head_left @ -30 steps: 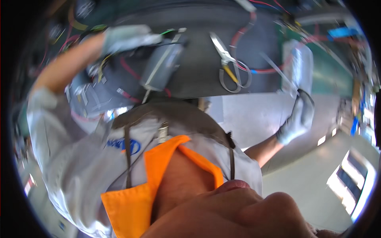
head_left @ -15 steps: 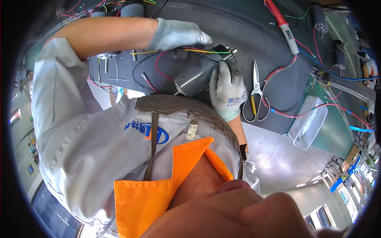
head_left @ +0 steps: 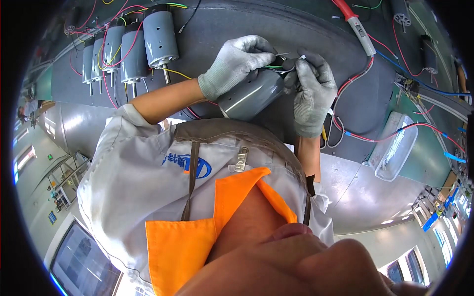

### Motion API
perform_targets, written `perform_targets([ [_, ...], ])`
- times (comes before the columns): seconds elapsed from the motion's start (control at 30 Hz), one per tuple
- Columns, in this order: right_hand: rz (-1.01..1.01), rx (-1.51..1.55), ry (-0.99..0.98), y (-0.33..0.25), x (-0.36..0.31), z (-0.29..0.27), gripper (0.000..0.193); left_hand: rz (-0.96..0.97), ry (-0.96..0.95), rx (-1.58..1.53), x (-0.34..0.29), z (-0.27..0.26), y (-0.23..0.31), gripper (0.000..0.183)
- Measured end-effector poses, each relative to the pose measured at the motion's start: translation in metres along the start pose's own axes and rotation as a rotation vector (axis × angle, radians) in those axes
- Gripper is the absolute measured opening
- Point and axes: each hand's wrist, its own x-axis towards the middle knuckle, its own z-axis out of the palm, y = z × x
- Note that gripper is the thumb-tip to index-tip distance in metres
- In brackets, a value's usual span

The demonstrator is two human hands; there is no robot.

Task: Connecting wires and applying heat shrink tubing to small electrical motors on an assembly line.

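On the dark bench in front of me lies a grey cylindrical motor (head_left: 253, 96), tilted, with its wire end away from me. My left hand (head_left: 239, 64), in a pale grey-coated glove, is closed in a pinch over that end, and a thin wire (head_left: 282, 54) sticks out from its fingertips. Facing it, my right hand (head_left: 313, 93) wears the same kind of glove. Its thumb and fingers pinch a wire with a small white tip (head_left: 302, 57). Green and dark leads (head_left: 273, 66) show between the hands, partly hidden by the fingers.
Several grey motors (head_left: 160, 39) with shafts and coloured wires stand at the left. A red-handled probe (head_left: 359, 34) with a cable lies far right. Scissors (head_left: 336, 134) sit partly behind my right hand, near a clear plastic tray (head_left: 393, 148).
My left hand has come back from reaching across to the left and now pinches at the motor's wire end. My right hand has lifted off the motor's side and holds a wire.
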Motion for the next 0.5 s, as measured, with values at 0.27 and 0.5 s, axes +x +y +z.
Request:
perform_targets([
  [0.27, 0.034, -0.076, -0.033, -0.004, -0.001, -0.005, 0.037, 0.055, 0.015, 0.03, 0.0, 0.005, -0.002, 0.017],
  [0.5, 0.145, -0.268, -0.346, -0.031, 0.022, -0.026, 0.04, 0.112, -0.067, 0.016, 0.01, 0.02, 0.003, 0.018],
])
